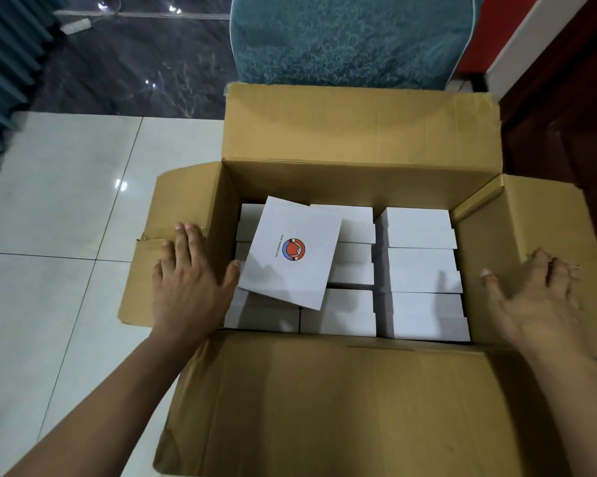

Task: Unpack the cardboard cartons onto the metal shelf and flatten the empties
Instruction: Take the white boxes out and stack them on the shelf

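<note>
floor: white tiles, dark marble beyond | on it: open carton, power strip

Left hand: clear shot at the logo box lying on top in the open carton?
Probably yes. The left hand lies flat on the carton's left flap, thumb right at the edge of the logo box, which lies tilted atop the white boxes with nothing over it.

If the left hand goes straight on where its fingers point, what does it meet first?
Probably nothing solid: the left hand lies flat on the carton's left flap, and beyond that flap's far edge only floor tiles show.
</note>
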Demonstrator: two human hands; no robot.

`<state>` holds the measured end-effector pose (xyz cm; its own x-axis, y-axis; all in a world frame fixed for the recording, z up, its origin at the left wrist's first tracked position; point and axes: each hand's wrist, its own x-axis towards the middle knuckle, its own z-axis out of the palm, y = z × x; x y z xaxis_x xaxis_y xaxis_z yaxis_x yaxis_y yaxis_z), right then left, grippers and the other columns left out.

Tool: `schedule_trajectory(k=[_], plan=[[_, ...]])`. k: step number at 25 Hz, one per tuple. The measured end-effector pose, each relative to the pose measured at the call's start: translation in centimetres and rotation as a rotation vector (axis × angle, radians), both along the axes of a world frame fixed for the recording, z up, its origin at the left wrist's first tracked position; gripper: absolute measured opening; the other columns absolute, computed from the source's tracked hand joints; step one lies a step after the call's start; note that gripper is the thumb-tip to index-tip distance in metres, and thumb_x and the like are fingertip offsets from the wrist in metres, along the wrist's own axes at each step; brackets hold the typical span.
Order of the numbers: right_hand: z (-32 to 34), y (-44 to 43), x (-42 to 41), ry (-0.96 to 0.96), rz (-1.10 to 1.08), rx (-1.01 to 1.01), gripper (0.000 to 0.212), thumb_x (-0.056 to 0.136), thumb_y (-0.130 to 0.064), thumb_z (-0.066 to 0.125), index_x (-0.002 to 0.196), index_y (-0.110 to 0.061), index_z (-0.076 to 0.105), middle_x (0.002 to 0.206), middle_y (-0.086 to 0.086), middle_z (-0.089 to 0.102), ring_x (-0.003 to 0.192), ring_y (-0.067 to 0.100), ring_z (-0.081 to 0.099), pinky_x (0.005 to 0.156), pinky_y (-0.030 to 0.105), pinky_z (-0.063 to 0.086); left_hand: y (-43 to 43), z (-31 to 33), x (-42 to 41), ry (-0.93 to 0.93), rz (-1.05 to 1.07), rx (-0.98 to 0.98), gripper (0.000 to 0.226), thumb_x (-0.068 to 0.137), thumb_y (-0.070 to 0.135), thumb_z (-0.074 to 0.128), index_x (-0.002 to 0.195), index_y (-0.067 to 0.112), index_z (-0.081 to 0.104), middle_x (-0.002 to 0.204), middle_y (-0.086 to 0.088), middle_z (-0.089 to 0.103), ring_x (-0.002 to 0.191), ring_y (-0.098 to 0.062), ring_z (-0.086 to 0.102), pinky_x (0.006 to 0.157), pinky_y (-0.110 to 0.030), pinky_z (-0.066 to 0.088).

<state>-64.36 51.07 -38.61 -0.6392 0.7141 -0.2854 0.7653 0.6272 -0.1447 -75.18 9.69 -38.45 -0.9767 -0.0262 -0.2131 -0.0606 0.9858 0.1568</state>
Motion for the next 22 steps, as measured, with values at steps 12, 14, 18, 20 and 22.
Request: schedule_trajectory(k=[12,14,18,20,22], plan=[[1.9,-3.7,-1.6,0.157,0.182,0.133,0.069,0.094,-0.043,0.058,0.146,-0.001,0.041,0.154,0.026,0.031,0.139,0.043,0.030,0.115,0.053,0.027,4.3,-0.1,1.2,0.066,-0.301,0.103,0.063,0.098,0.043,0.046,0.150,0.010,0.037,0.156,-0.014,0.036,0.142,-0.037,0.033,0.115,-0.050,0.033],[1.6,-5.7,-2.2,0.149,0.270,0.121,0.067,0.095,-0.042,0.057,0.147,-0.004,0.042,0.155,0.025,0.032,0.140,0.043,0.031,0.115,0.051,0.028,5.0,-0.4,1.5,-0.054,-0.213,0.153,0.069,0.099,0.046,0.052,0.154,0.012,0.027,0.158,-0.010,0.031,0.143,-0.033,0.031,0.116,-0.045,0.032],[-0.2,-9.1,-3.5,0.061,0.444,0.042,0.067,0.098,-0.045,0.054,0.156,-0.018,0.032,0.161,0.012,0.029,0.147,0.031,0.025,0.119,0.043,0.025,5.6,-1.1,0.9,-0.247,-0.009,0.195,0.085,0.093,0.058,0.056,0.153,0.010,0.019,0.153,-0.013,0.033,0.139,-0.033,0.035,0.114,-0.044,0.032],[-1.6,-10.2,-4.1,0.035,0.544,0.010,0.066,0.098,-0.043,0.056,0.154,-0.018,0.034,0.159,0.011,0.033,0.148,0.029,0.027,0.120,0.040,0.023,5.7,-1.4,0.5,-0.334,0.044,0.174,0.085,0.090,0.062,0.057,0.146,0.006,0.027,0.145,-0.016,0.040,0.134,-0.033,0.040,0.110,-0.043,0.035],[-2.7,-10.9,-5.0,0.011,0.616,-0.028,0.066,0.097,-0.042,0.059,0.153,-0.018,0.036,0.156,0.012,0.037,0.146,0.030,0.031,0.120,0.040,0.025,5.7,-1.8,0.1,-0.401,0.105,0.190,0.088,0.087,0.065,0.059,0.145,0.005,0.029,0.142,-0.017,0.042,0.133,-0.034,0.042,0.109,-0.045,0.038]])
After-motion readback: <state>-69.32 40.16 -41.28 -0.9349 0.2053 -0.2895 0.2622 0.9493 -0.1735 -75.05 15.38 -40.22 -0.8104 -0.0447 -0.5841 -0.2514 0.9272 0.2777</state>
